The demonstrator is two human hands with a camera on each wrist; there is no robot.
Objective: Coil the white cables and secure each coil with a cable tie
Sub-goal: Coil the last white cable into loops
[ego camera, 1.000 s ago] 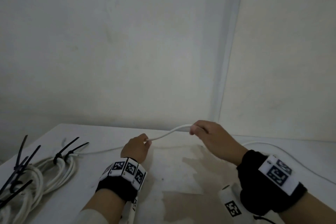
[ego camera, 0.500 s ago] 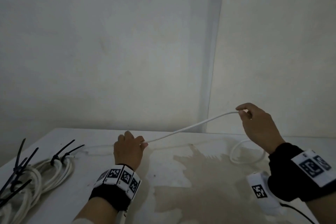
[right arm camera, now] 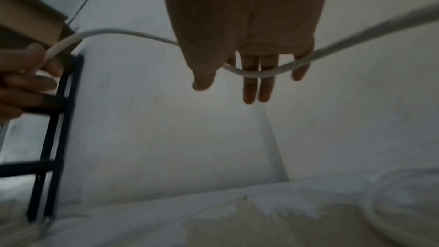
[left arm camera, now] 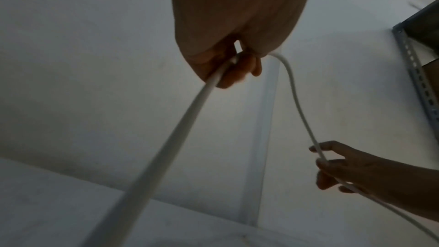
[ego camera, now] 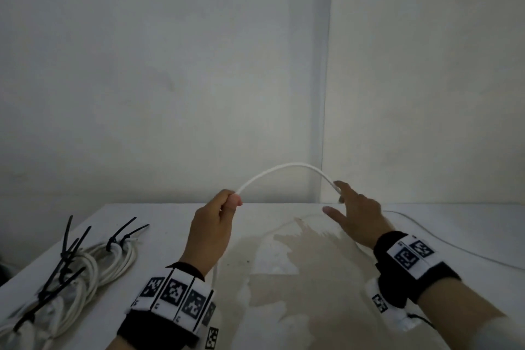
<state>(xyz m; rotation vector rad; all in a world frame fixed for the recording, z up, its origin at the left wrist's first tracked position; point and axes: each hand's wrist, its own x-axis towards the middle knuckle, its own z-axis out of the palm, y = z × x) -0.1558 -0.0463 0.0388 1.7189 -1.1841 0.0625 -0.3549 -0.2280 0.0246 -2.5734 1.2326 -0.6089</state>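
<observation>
Above white table [ego camera: 312,307], left hand [ego camera: 211,231] grips white cable [ego camera: 284,169]; right hand [ego camera: 356,214], fingers straight, carries it.

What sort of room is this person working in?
Probably a plain storage or work room, not a home. A bare white table stands in a corner of unpainted-looking white walls, a perforated grey metal shelf upright stands nearby, and tied bundles of white cable with black cable ties lie ready.
</observation>
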